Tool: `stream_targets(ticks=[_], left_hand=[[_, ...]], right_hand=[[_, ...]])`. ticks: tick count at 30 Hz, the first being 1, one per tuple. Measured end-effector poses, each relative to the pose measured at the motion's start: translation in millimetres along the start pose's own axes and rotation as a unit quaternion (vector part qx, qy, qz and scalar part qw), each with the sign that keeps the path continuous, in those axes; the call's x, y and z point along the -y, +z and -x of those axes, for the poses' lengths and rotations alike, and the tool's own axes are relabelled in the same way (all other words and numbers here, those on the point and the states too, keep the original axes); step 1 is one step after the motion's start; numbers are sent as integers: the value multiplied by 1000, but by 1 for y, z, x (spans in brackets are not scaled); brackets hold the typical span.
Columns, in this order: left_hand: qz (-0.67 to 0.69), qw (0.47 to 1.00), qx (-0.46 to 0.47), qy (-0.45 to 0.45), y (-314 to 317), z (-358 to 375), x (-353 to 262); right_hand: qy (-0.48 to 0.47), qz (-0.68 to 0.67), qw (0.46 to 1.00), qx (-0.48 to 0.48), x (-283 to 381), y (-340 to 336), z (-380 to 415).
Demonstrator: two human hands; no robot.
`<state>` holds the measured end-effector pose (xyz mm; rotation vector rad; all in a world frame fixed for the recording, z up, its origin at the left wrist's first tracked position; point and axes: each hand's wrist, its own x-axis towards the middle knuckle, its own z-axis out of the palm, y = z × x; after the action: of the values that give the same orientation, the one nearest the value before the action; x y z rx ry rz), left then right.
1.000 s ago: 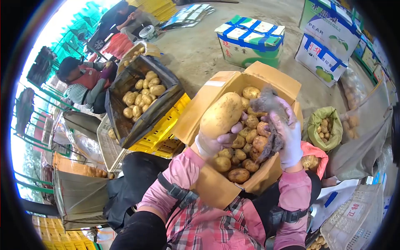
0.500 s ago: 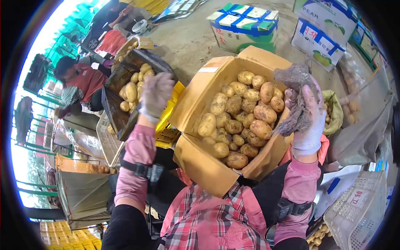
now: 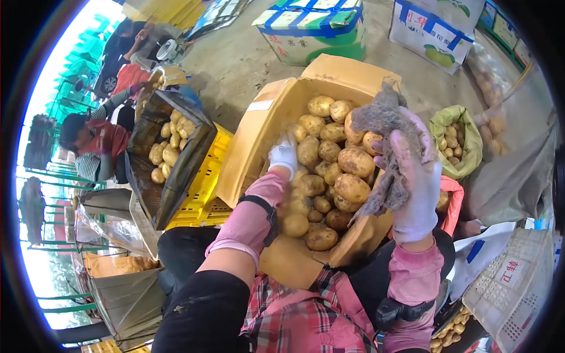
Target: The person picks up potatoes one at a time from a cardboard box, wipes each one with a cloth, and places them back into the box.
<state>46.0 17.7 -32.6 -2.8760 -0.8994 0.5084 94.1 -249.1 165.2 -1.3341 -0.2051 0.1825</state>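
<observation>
An open cardboard box (image 3: 259, 117) full of soil-marked potatoes (image 3: 354, 163) sits in front of me. My left hand (image 3: 283, 154), in a whitish glove, reaches inside the box along its left wall, against the potatoes there. Its fingertips are blurred and partly hidden, so any grip does not show. Over the right side of the box my gloved right hand (image 3: 416, 176) is closed on a fuzzy grey rag (image 3: 385, 120), which hangs down past the palm.
At left, a dark-lined box (image 3: 203, 126) of potatoes rests on a yellow crate (image 3: 206, 188), with a person (image 3: 109, 144) beyond it. A green sack (image 3: 471, 135) of potatoes stands right. Taped cartons (image 3: 318, 35) are behind; a white basket (image 3: 512, 282) lies lower right.
My left hand has moved right and down from near the dark-lined box into the cardboard box. My right hand keeps the rag. The view has shifted, showing more of the green sack.
</observation>
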Motion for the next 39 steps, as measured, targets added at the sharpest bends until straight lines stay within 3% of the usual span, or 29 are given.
stream_targets(ticks=[2,3,6,8,10,11,15,18,21,24,25,29,32,36,37,38,39], left_hand=[[19,999,32,-16,-4,-4,0],[43,999,-12,-19,-1,-1,0],[141,990,-18,17,2,7,12],[236,971,-32,9,4,14,20],[330,943,-51,3,12,14,31],[388,917,-87,5,36,3,40],[558,828,-42,-2,18,27,57],[815,566,125,12,-39,78,64],[877,437,136,147,-70,116,73],[912,319,130,223,-91,149,68],[912,315,121,235,-93,156,67],[940,209,152,222,-107,176,62],[972,157,119,128,-102,186,60],[974,168,91,119,-101,188,51],[949,290,14,122,-87,182,48],[904,407,-63,120,-63,172,45],[908,398,-74,110,-62,176,43]], right_hand=[[-23,67,997,8,-11,-4,-4],[-27,71,997,8,-15,-5,-6],[-45,86,995,5,-14,-11,-8],[-23,36,999,11,-10,-10,-3],[23,-75,997,24,-2,-4,1],[25,-92,995,23,-3,-3,1],[26,-94,995,30,-14,-4,-5],[44,-115,991,49,-13,-2,-4],[93,-95,988,82,-10,2,1],[103,-80,983,129,-10,8,8],[90,-75,982,146,-20,9,9],[81,-76,975,195,-25,16,17],[81,-90,970,210,-15,21,25],[39,-68,972,221,-18,38,42],[32,-31,975,218,-13,43,49],[-79,21,967,241,-21,47,56],[-188,72,944,263,-36,51,63]])
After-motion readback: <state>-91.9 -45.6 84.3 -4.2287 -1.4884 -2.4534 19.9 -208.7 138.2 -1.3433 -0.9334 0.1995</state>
